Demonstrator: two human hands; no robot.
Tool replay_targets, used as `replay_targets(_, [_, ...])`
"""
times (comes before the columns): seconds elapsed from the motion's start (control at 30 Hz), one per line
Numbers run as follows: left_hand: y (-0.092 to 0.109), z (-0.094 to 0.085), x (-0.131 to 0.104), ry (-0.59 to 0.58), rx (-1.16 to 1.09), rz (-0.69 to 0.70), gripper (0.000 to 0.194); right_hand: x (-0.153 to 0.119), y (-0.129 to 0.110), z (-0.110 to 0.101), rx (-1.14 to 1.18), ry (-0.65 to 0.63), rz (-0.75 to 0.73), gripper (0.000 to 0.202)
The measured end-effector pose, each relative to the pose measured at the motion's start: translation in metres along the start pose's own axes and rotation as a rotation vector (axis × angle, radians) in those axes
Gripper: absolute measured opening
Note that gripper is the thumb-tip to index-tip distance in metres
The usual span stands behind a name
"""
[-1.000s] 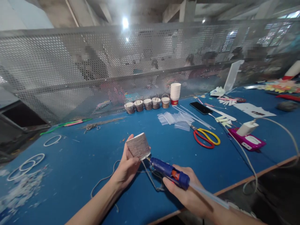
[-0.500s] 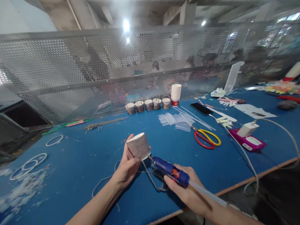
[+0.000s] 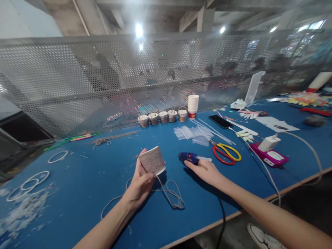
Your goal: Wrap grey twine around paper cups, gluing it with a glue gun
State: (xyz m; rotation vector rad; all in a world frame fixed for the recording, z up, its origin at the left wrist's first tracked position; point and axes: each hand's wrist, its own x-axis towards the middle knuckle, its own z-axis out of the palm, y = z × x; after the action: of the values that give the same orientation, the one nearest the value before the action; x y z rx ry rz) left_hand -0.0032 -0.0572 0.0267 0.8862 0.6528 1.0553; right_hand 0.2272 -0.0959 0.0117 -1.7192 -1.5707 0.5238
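A paper cup (image 3: 152, 161) wrapped in grey-brown cord is held tilted in my left hand (image 3: 141, 182), fingers behind it and thumb near its rim. The loose grey cord (image 3: 169, 197) hangs from the rim and lies in loops on the blue table. To the right, my right hand (image 3: 204, 169) is closed on a blue glue gun (image 3: 188, 158), apart from the cup, with its nozzle to the left and a clear glue stick out of its back.
Several small wrapped cups (image 3: 163, 117) and a cup stack (image 3: 193, 105) line the perforated screen (image 3: 64, 79). Rightward are plastic strips (image 3: 192, 133), scissors (image 3: 225, 154), a phone (image 3: 220, 121) and a magenta power strip (image 3: 271, 155). White rings (image 3: 33, 180) lie left.
The glue gun has moved away from the cup rim, up and to the right, in my right hand. My left hand still holds the cup in nearly the same place.
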Motion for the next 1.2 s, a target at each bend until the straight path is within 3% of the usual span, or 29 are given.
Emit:
replay_targets(0.13, [0.001, 0.003, -0.001, 0.025, -0.011, 0.030, 0.080, 0.005, 0.008, 0.003, -0.111, -0.047, -0.013, 0.036])
replay_targets(0.23, [0.001, 0.005, 0.000, 0.047, 0.015, 0.050, 0.083, -0.008, 0.011, -0.008, -0.126, -0.046, -0.053, 0.034])
replay_targets(0.37, [-0.003, 0.006, 0.001, 0.051, 0.052, 0.090, 0.087, -0.044, 0.011, -0.027, -0.058, 0.219, 0.044, 0.028])
replay_targets(0.43, [-0.005, 0.007, 0.001, 0.041, 0.070, 0.111, 0.090, -0.063, 0.003, -0.028, 0.062, 0.268, 0.022, 0.025])
replay_targets(0.57, [-0.011, 0.007, 0.000, 0.009, 0.142, 0.130, 0.091, -0.076, -0.030, 0.003, 0.535, 0.045, 0.010, 0.014])
replay_targets(0.67, [-0.014, 0.004, -0.001, -0.002, 0.225, 0.177, 0.092, -0.064, -0.050, 0.036, 0.921, -0.128, 0.131, 0.034])
replay_targets(0.77, [-0.015, 0.002, -0.002, -0.016, 0.302, 0.193, 0.095, -0.051, -0.057, 0.053, 1.086, -0.243, 0.254, 0.036])
replay_targets(0.87, [-0.013, 0.003, -0.004, -0.008, 0.341, 0.170, 0.094, -0.047, -0.056, 0.051, 0.989, -0.218, 0.256, 0.030])
replay_targets(1.03, [-0.009, 0.011, -0.008, 0.000, 0.364, 0.132, 0.090, -0.049, -0.056, 0.039, 0.587, 0.031, -0.015, 0.013])
replay_targets(1.2, [-0.011, 0.017, -0.010, 0.008, 0.313, 0.147, 0.085, -0.048, -0.057, 0.038, 0.455, 0.169, -0.163, 0.015])
